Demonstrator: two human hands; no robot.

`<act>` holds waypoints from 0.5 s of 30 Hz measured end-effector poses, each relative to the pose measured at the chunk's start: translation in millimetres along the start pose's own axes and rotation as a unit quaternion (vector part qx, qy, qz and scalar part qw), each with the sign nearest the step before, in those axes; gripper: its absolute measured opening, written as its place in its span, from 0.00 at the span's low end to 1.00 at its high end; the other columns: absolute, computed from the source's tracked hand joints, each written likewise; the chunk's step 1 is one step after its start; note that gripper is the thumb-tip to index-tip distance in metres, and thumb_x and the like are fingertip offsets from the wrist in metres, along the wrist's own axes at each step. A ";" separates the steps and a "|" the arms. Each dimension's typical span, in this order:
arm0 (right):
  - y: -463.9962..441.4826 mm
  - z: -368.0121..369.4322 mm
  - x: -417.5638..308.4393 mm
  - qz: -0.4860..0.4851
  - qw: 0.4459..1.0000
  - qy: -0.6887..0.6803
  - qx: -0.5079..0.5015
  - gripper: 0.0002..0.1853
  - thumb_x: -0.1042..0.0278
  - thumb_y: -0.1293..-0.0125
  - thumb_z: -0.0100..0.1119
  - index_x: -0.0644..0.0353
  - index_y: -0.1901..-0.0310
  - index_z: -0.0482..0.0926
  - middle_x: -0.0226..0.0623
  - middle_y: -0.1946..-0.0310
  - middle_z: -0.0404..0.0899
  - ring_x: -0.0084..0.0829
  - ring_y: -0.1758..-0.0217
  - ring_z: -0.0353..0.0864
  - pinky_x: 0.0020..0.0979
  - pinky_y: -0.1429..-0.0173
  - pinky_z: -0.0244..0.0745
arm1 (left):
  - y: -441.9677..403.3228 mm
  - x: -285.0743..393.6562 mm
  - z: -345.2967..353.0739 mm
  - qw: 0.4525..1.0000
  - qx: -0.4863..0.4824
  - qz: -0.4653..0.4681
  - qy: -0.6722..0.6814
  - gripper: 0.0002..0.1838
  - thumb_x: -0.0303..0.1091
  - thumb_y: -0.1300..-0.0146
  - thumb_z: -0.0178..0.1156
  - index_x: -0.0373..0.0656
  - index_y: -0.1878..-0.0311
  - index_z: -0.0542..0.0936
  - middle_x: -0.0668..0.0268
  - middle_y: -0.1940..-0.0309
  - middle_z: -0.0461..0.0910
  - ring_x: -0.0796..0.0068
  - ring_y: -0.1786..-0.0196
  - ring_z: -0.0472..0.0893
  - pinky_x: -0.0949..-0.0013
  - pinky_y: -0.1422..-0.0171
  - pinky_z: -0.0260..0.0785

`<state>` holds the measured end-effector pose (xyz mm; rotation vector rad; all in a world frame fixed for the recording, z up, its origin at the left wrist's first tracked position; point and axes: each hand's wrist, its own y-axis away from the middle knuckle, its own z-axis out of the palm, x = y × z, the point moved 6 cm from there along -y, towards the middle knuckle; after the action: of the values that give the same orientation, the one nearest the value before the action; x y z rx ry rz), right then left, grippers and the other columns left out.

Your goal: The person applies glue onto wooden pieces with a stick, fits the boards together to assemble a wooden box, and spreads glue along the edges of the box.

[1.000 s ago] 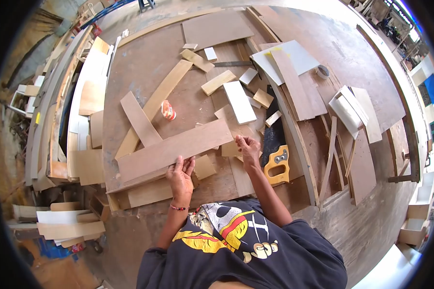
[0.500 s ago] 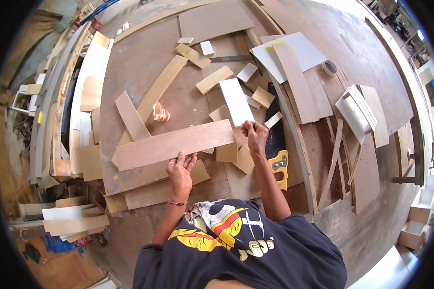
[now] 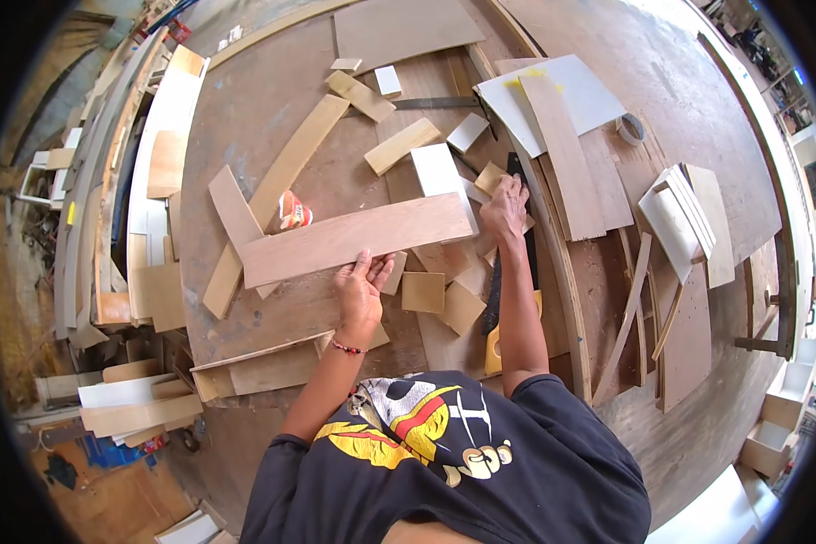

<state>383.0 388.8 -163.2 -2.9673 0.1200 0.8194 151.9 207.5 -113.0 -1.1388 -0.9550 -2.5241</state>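
My left hand [image 3: 361, 288] grips the lower edge of a long, flat reddish-brown wooden board [image 3: 354, 238], thumb on its face and fingers underneath. The board is raised over the worktable and tilts up toward the right. My right hand [image 3: 506, 210] is just beyond the board's right end, beside a small wooden block [image 3: 490, 178] and over the dark blade of a handsaw. Its fingers point away and down, and what they touch is hidden. Under my right forearm shows part of the saw's yellow handle [image 3: 492, 352]. A white rectangular piece [image 3: 435, 170] lies partly behind the board.
Wood offcuts lie about the worktable [image 3: 263, 335], with a red and white cup [image 3: 294, 210] among them. A raised wooden rail [image 3: 560, 272] runs along the right. Beyond it are panels, a tape roll [image 3: 630, 129] and a white stack [image 3: 675, 216]. Planks are piled at left.
My left hand has lifted the board and shifted it to the right. My right hand has moved right and forward, from beside the white piece to the small block and saw blade.
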 end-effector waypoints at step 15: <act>66.5 -40.0 -8.8 0.130 0.729 -0.641 -0.201 0.32 0.46 0.40 0.59 0.62 0.43 0.67 0.38 0.60 0.78 0.25 0.59 0.78 0.27 0.57 0.73 | 24.3 60.8 -18.7 0.996 -0.009 0.086 0.020 0.10 0.31 0.33 0.52 0.31 0.58 0.75 0.55 0.64 0.80 0.66 0.60 0.82 0.72 0.55 0.79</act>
<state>389.8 320.0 -126.8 -1.8989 0.2876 2.9333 110.1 181.1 -66.1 -1.1195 -0.7891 -2.4134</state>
